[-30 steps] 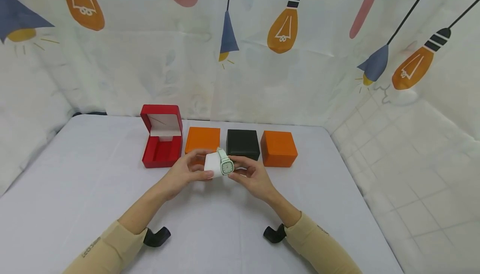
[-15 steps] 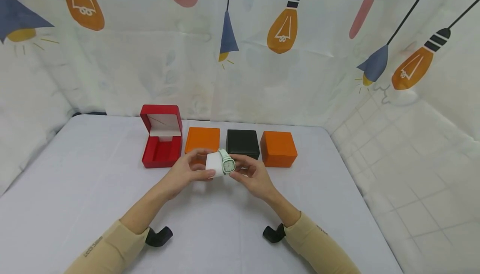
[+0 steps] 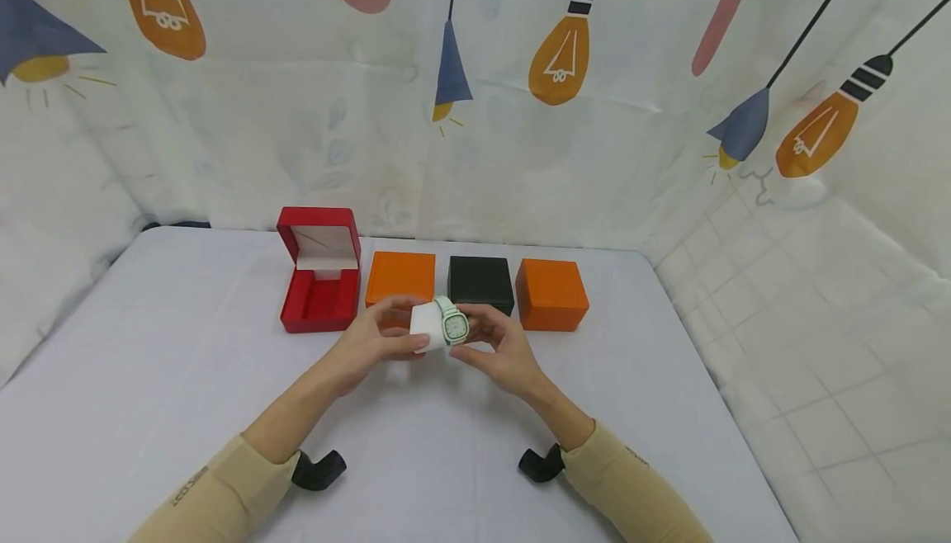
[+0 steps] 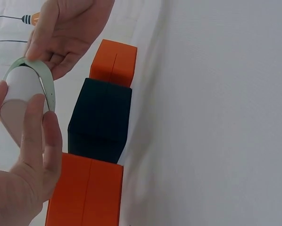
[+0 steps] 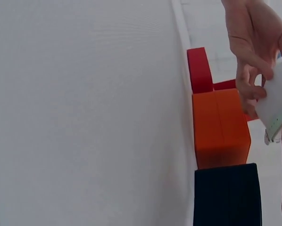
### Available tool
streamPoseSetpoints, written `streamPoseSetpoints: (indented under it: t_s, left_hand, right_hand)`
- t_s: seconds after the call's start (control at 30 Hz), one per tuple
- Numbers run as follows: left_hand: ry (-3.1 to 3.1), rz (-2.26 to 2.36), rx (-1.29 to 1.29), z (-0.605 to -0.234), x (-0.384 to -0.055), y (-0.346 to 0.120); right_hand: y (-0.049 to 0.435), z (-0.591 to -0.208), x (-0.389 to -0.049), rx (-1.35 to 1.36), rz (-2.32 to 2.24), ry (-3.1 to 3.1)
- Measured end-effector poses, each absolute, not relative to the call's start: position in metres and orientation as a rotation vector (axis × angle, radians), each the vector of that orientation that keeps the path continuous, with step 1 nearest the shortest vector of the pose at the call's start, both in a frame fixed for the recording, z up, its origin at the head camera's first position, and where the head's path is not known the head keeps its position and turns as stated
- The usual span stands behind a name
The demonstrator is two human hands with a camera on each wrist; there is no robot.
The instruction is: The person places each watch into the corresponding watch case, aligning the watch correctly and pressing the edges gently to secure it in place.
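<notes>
In the head view a pale green wristwatch (image 3: 454, 326) is strapped round a white watch cushion (image 3: 425, 325), held above the table. My left hand (image 3: 376, 337) grips the cushion from the left, its fingers spread over the end in the left wrist view. At the watch's right side my right hand (image 3: 499, 345) holds the edge between thumb and fingers. A fingertip of it touches the green strap (image 4: 47, 84) in the left wrist view. Part of the right fingers is hidden behind the watch. Only a sliver of that hand shows at the right wrist view's edge.
Behind the hands stand an open red watch box (image 3: 321, 291), an orange box (image 3: 401, 273), a black box (image 3: 481, 281) and another orange box (image 3: 553, 295). They stand in a row on the white-covered table (image 3: 186, 345). A printed curtain (image 3: 297, 130) hangs behind.
The watch and cushion have shifted slightly right, with the left hand following. My right thumb has slid a little down and left along the watch's lower edge.
</notes>
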State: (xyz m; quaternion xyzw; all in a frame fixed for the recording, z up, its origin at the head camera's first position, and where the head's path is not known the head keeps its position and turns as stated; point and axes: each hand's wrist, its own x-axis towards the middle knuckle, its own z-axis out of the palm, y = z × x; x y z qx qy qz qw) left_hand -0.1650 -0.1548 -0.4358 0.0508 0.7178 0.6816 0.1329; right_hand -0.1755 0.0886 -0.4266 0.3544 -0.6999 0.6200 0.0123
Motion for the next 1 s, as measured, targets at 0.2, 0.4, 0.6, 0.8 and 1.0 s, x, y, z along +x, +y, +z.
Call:
streamPoseSetpoints:
  t_s: [0.2, 0.4, 0.6, 0.8, 1.0]
  left_hand:
    - [2.054, 2.005, 0.145, -0.436, -0.165, -0.151]
    - [2.048, 2.017, 0.141, -0.436, -0.165, -0.148]
    - [2.045, 2.02, 0.138, -0.435, -0.165, -0.146]
    - [2.059, 2.015, 0.138, -0.437, -0.166, -0.144]
    - [2.09, 2.009, 0.143, -0.438, -0.167, -0.144]
  right_hand:
    - [0.083, -0.428, -0.173, 1.038, 1.872, -2.192]
    - [0.081, -0.438, -0.178, 0.961, 1.874, -2.211]
    - [0.08, -0.446, -0.182, 0.945, 1.848, -2.218]
    - [0.077, -0.421, -0.167, 0.931, 1.821, -2.238]
    - [0.074, -0.418, -0.164, 0.89, 1.794, -2.256]
